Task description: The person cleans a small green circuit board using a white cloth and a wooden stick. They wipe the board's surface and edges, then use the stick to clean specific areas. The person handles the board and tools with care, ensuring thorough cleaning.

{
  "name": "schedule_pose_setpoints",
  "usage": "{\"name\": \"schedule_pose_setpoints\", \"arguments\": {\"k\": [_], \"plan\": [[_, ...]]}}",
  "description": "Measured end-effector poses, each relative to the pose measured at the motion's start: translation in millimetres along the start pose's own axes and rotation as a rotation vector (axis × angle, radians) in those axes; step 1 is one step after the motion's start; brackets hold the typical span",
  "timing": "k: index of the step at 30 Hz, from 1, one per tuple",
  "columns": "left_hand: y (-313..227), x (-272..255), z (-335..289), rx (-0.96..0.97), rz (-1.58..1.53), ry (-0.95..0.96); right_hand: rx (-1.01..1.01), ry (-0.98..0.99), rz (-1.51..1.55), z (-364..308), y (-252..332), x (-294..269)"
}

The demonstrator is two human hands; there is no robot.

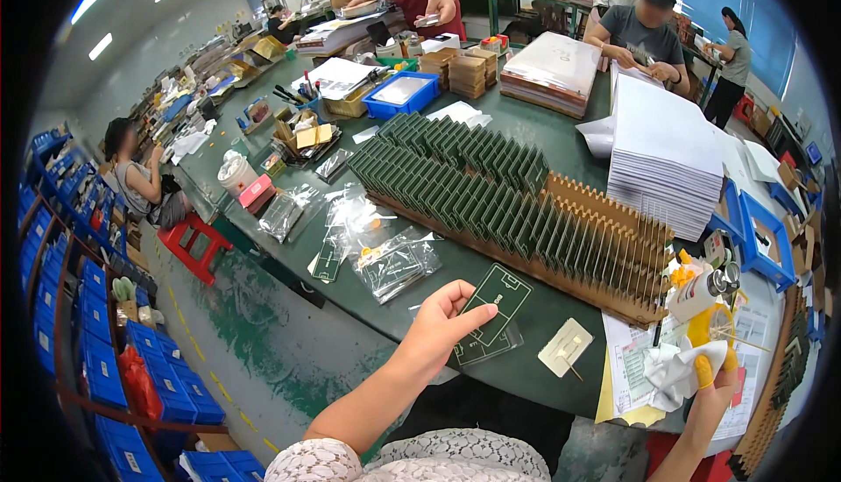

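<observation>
Head cam is all we've got here, so going off that. Left hand [445, 315] has a narrow pinch grip on a green card [503, 294], thumb flat on the printed face near the lower edge, the other fingers mostly tucked under it. That card is out over the near edge of the desk [526, 387], above a second card [480, 350] in a clear sleeve; can't tell if they touch. Right hand [720, 375] is off to the side, grip bunched on a white cloth [671, 375], with yellow finger covers [703, 371] on.

Looks like a wiping job to me. If so, I'd slide that bare left thumb out to the border, since skin on the face probably leaves prints. Fold the cloth into a flat pad so no loose corner drags, and go light, in one direction, with support behind the card. I'd also keep elbows away from the wooden rack [646, 310]: its upright cards [455, 186] are packed close and could get knocked.
</observation>
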State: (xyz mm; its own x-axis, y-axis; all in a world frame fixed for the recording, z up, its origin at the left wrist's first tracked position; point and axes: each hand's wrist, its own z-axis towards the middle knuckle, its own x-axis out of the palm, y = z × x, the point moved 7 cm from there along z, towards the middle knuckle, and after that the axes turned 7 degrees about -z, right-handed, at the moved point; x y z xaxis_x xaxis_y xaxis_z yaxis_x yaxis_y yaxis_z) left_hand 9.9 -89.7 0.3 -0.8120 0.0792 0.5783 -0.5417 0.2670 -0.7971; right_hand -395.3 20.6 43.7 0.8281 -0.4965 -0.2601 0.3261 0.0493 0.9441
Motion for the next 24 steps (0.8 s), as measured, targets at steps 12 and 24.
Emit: {"name": "schedule_pose_setpoints", "arguments": {"k": [12, 24], "plan": [[-4.3, 2.3, -2.5, 0.011, -0.005, 0.001, -0.016, 0.024, 0.008, 0.9, 4.2, 6.1], [-5.4, -1.4, -4.3, 0.019, 0.0, -0.004, -0.009, 0.013, 0.034, -0.4, 11.5, 12.6]]}}
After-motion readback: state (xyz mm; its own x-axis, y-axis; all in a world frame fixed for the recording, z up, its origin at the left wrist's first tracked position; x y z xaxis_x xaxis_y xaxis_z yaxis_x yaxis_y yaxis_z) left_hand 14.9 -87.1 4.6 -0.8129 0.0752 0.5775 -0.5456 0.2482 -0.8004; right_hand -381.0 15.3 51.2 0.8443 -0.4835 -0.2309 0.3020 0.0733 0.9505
